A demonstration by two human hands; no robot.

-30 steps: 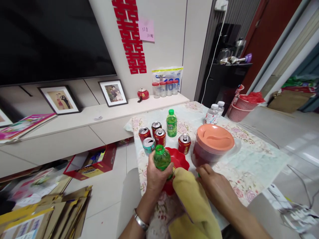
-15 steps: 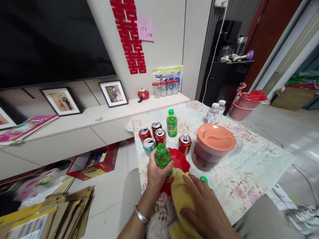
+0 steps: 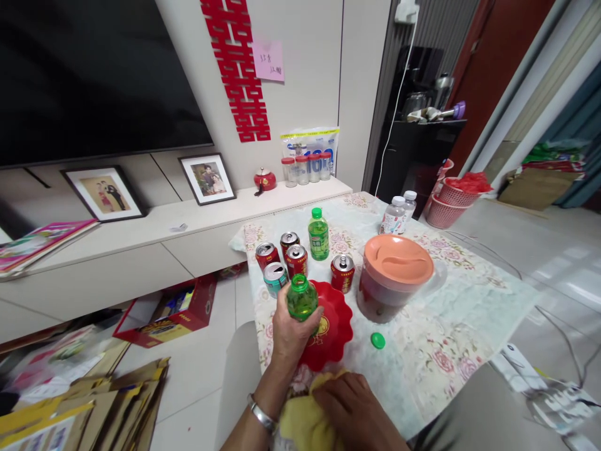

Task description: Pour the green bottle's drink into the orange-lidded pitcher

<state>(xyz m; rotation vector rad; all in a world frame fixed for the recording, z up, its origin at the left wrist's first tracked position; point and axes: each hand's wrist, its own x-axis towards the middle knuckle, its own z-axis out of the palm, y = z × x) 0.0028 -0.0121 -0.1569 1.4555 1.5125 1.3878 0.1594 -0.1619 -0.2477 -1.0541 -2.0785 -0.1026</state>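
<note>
Table (image 3: 469, 294) with flowered cover. Pitcher (image 3: 381, 293), orange lid, right side. Red dish (image 3: 335, 329) in the middle. Yellow cloth (image 3: 298, 425) at near edge, right hand (image 3: 350, 401) on it; can't tell if gripping or just pressing. Uncapped green bottle (image 3: 302, 305) at dish's left side, left hand (image 3: 288, 331) wrapped around it. Cans (image 3: 342, 275) far of dish. Green cap (image 3: 378, 340) right of dish, near pitcher.
</note>
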